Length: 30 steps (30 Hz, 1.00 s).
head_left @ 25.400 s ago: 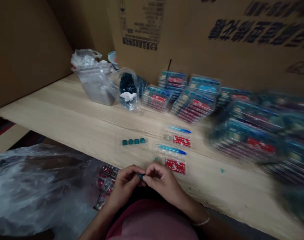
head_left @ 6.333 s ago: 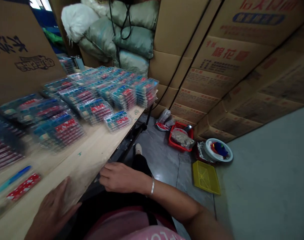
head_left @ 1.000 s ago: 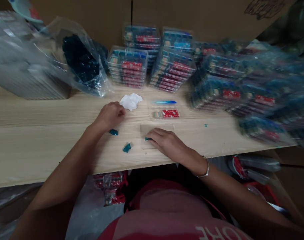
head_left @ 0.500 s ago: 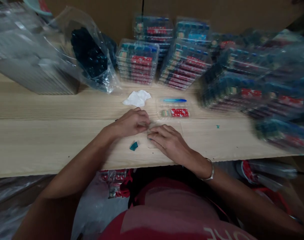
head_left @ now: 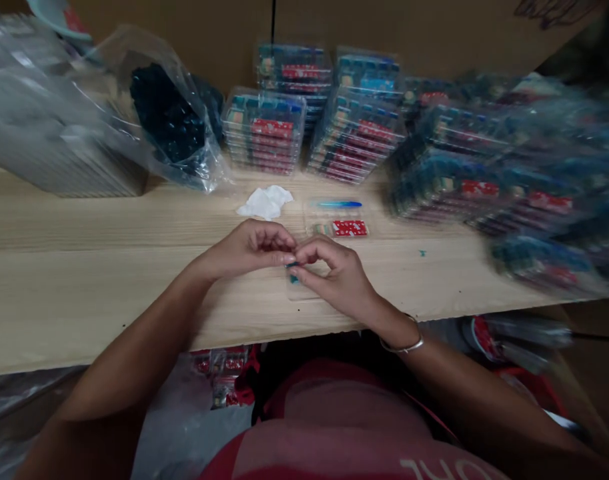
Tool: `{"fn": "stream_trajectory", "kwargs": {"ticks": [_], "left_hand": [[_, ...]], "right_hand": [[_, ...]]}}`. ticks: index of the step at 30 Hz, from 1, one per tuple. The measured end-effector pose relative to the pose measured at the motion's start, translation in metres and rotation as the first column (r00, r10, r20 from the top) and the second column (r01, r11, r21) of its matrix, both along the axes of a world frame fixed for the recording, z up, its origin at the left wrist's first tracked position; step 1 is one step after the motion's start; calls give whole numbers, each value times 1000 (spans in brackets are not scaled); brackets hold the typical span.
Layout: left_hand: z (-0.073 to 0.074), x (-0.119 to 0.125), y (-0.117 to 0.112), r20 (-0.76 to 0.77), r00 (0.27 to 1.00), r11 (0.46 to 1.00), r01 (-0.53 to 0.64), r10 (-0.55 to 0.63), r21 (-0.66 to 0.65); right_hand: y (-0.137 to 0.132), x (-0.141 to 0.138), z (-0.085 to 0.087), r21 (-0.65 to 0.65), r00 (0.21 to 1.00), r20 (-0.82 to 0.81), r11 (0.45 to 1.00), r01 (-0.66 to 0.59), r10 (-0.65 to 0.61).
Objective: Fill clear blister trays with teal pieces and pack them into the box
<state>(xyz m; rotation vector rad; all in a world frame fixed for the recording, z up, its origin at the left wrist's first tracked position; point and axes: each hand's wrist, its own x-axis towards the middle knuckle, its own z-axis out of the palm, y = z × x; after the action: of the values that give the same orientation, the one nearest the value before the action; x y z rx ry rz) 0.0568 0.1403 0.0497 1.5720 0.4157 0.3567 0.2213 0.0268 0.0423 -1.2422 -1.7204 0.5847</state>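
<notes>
My left hand (head_left: 249, 248) pinches a small teal piece (head_left: 291, 265) between thumb and fingers. My right hand (head_left: 345, 279) meets it there, its thumb and forefinger closed at the same piece. Beneath the fingers lies a clear plastic tray half (head_left: 304, 294), with another bit of teal (head_left: 295, 279) showing under my right thumb; my right hand covers much of it. Just beyond my hands, a clear compartment tray (head_left: 311, 217) holds a blue pen-like stick (head_left: 340, 205), a red patterned block (head_left: 349, 229) and a small pale striped piece (head_left: 321, 229).
A crumpled white tissue (head_left: 265, 202) lies behind my left hand. Stacks of filled clear packs (head_left: 264, 133) line the back and right (head_left: 479, 190). At back left are a plastic bag of dark teal pieces (head_left: 169, 113) and stacked clear trays (head_left: 94, 167). The table edge is close.
The teal piece that lay on the table in front of my hands is now up between my fingers. My hands have come together at the fingertips. The whole view has shifted slightly.
</notes>
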Motion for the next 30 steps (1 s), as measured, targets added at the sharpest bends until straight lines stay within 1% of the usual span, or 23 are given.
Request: {"fn": "stream_trajectory", "kwargs": {"ticks": [2, 4, 6, 9, 11, 13, 15, 17, 22, 24, 27, 29, 30], "left_hand": [[-3, 3, -3, 23, 998, 994, -49, 52, -94], [-5, 6, -4, 20, 996, 983, -78, 82, -167], [-7, 7, -4, -11, 996, 968, -89, 89, -235], [-9, 8, -4, -67, 994, 939, -103, 85, -328], [-8, 9, -4, -69, 991, 924, -128, 111, -359], [-8, 9, -5, -52, 987, 916, -160, 151, -369], [-7, 9, -6, -41, 984, 911, -174, 171, -375], [-6, 9, -7, -46, 986, 908, -166, 160, -384], [-7, 8, -8, -112, 991, 912, -113, 74, -393], [-8, 8, -8, -128, 988, 917, -130, 87, -376], [-8, 9, -10, -111, 983, 927, -174, 144, -334], [-7, 9, -11, -98, 986, 937, -157, 132, -312], [-6, 9, -11, -99, 990, 942, -128, 101, -310]], "right_hand": [[2, 5, 2, 0, 998, -64, 1000, 11, -11], [3, 6, 2, 32, 996, -83, 999, 21, -19], [3, 6, 1, 57, 995, -89, 998, 41, -36], [3, 5, -2, 72, 995, -95, 997, 38, -31], [4, 6, -5, 47, 991, -128, 998, 37, -31], [5, 7, -8, -17, 978, -209, 1000, 21, -24], [7, 9, -11, -77, 957, -290, 997, -32, 9], [9, 11, -12, -109, 949, -312, 991, -83, 45], [12, 18, -7, -144, 978, -197, 985, -93, 64], [13, 19, -4, -108, 991, -102, 990, -94, 83], [15, 19, 1, -32, 993, 42, 994, -107, 108], [16, 18, 2, -27, 992, 43, 993, -119, 120], [16, 17, 2, -41, 992, 13, 991, -127, 127]]}}
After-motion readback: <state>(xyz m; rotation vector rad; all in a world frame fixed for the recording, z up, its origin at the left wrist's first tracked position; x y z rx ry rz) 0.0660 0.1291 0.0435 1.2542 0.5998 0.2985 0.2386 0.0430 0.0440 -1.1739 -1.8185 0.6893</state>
